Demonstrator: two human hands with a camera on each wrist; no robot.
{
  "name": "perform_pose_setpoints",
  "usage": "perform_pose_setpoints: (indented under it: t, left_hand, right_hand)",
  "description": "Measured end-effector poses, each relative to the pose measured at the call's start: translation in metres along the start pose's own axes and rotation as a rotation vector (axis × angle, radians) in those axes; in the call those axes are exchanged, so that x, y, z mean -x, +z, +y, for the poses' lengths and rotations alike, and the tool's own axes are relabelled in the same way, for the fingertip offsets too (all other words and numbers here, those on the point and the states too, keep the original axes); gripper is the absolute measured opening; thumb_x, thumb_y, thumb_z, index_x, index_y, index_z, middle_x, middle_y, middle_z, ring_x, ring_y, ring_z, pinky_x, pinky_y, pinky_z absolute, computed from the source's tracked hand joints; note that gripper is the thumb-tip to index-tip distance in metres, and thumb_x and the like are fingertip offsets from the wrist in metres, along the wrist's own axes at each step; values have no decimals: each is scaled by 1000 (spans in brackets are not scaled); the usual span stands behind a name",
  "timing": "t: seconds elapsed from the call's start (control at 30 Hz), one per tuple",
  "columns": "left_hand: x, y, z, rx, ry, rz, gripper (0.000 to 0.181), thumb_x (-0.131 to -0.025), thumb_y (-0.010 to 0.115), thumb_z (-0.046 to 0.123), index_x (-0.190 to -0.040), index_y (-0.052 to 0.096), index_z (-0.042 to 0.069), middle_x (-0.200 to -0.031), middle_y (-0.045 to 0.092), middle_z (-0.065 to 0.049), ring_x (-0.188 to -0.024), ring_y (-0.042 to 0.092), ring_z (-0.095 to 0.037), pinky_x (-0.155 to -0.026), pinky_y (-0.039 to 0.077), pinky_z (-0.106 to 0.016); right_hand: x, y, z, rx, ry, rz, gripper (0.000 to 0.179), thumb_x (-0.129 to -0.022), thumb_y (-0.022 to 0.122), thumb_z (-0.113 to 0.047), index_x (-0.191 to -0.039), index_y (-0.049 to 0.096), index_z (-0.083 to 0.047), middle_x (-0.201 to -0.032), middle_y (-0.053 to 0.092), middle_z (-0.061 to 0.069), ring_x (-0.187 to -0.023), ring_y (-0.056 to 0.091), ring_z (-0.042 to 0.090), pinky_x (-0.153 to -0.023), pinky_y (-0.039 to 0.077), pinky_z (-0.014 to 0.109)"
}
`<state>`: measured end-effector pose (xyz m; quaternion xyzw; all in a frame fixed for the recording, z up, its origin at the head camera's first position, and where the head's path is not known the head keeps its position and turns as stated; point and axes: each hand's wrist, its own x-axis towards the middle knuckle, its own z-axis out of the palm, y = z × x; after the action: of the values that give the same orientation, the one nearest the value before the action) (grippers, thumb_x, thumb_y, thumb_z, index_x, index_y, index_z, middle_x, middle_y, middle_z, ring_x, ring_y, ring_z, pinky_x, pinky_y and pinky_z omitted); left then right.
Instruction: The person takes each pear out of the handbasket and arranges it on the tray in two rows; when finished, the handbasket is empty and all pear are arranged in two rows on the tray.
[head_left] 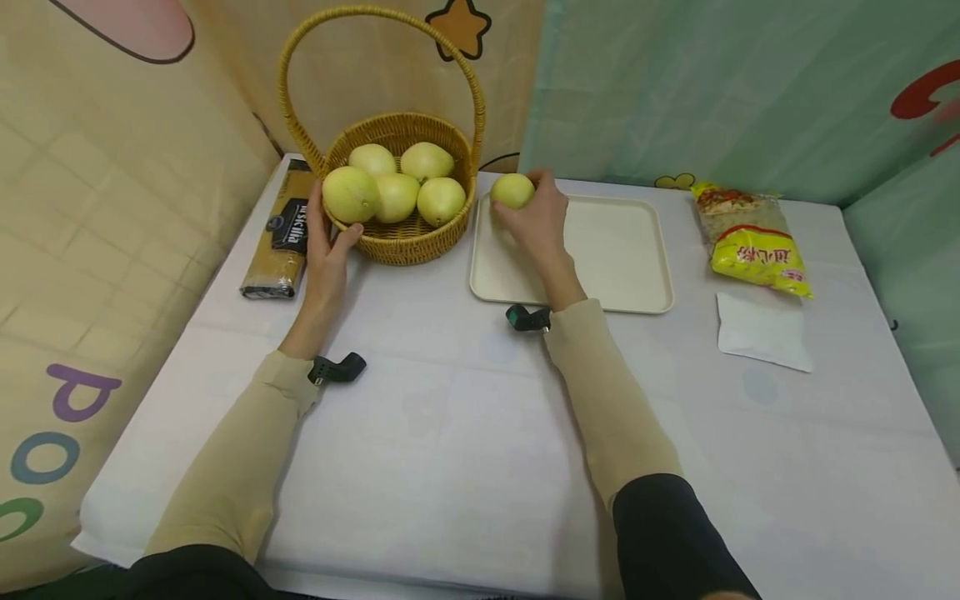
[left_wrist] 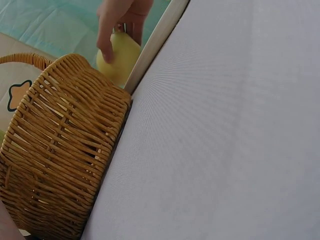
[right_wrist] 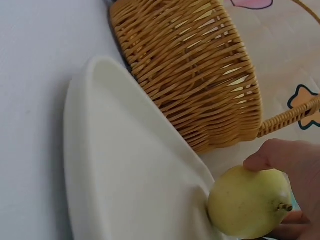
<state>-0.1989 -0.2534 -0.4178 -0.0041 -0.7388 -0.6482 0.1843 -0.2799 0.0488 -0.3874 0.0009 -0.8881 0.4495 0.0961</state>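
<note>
the fruit (head_left: 512,191) is yellow-green, the basket (head_left: 408,251) golden-brown.

A Sicilia-labelled pasta packet (head_left: 279,254) lay left of both grips, a yellow food bag (head_left: 753,243) and white sachet (head_left: 761,329) well right.

The basket (head_left: 408,250) is rough wicker, the tray (head_left: 618,250) probably smooth plastic.

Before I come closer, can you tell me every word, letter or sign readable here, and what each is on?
"la Sicilia": on the brown packet, printed sideways.
"o": blue, on the left wall cloth.
Purple letter above it: sideways; I can't tell which.
Green letter: cut off.
Yellow bag: Chinese characters, too blurred to read surely.
Red sign, right wall cloth: cut off.
</note>
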Motion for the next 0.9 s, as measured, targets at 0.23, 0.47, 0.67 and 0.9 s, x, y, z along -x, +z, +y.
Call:
perform_pose_setpoints:
  t: [0.23,0.47,0.67,0.9]
  left_hand:
    - [0,-2,-1,6,19,-1,86,-98,58,22,-171,13,21,-177,15,-1,-161,18,-14,-130,17,-28]
    - [0,-2,-2,1,14,-4,87,-97,58,24,-171,13,21,-178,14,0,-161,17,-14,-130,17,-28]
    - [0,-1,-2,11,9,-5,87,-98,59,23,-171,12,20,-178,13,-1,-162,16,-15,-130,18,-29]
    - [2,-1,1,20,1,-8,86,-98,58,24,-171,13,23,-177,14,1,-161,18,-13,-130,19,-30]
  right_hand:
    - [0,-8,-11,86,58,-114,71,-90,72,-41,-147,51,-4,-143,60,16,-135,48,32,-111,44,42]
    - [-1,1,-7,-3,66,-149,56,-96,67,-42,-140,63,-7,-139,66,14,-127,56,29,-106,46,40]
    - [0,5,-8,-2,89,-119,60,-98,63,-45,-139,60,-1,-137,64,17,-129,55,31,-109,45,41]
    - [-2,-3,-11,13,58,-204,72,-96,69,-44,-154,50,-8,-153,55,14,-139,50,28,-116,43,40]
